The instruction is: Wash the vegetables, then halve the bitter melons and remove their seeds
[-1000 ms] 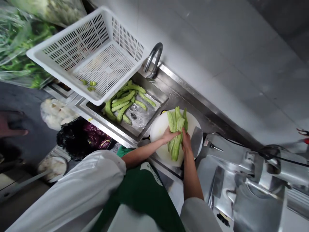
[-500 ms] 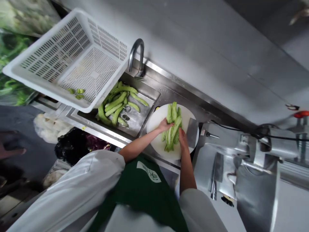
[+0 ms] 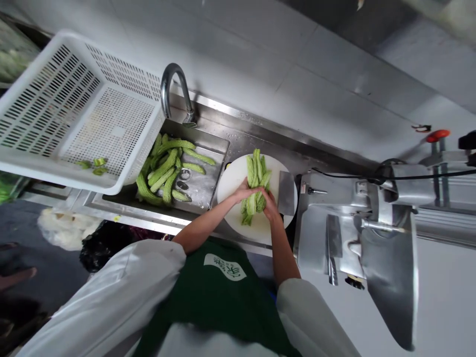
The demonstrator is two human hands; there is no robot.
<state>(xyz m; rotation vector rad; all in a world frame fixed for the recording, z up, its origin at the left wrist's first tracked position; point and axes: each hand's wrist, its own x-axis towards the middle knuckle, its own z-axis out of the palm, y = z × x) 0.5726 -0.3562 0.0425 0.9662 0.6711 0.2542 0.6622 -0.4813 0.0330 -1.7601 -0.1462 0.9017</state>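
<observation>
A bundle of long, bumpy green gourds, which look like bitter melons [image 3: 255,171], lies lengthwise on the round white cutting board [image 3: 230,171]. My left hand [image 3: 244,191] closes round the bundle from the left, thumb reaching across the top. From the right, my right hand [image 3: 270,204] wraps its fingers against the same gourds. Parts of the gourds are hidden under my hands. A cleaver [image 3: 286,192] with a broad blade rests on the board, right of the bundle.
Several whole gourds [image 3: 163,171] lie in the metal sink [image 3: 203,191] at left, beneath a curved faucet [image 3: 174,72]. A white plastic basket [image 3: 122,126] holds a few cut ends [image 3: 99,161]. To the right stands a metal slicer [image 3: 388,258], with another knife [image 3: 334,238] on it.
My hands have drawn closer together round the gourds, and my left thumb now reaches further across them. The view has shifted, showing more of the slicer.
</observation>
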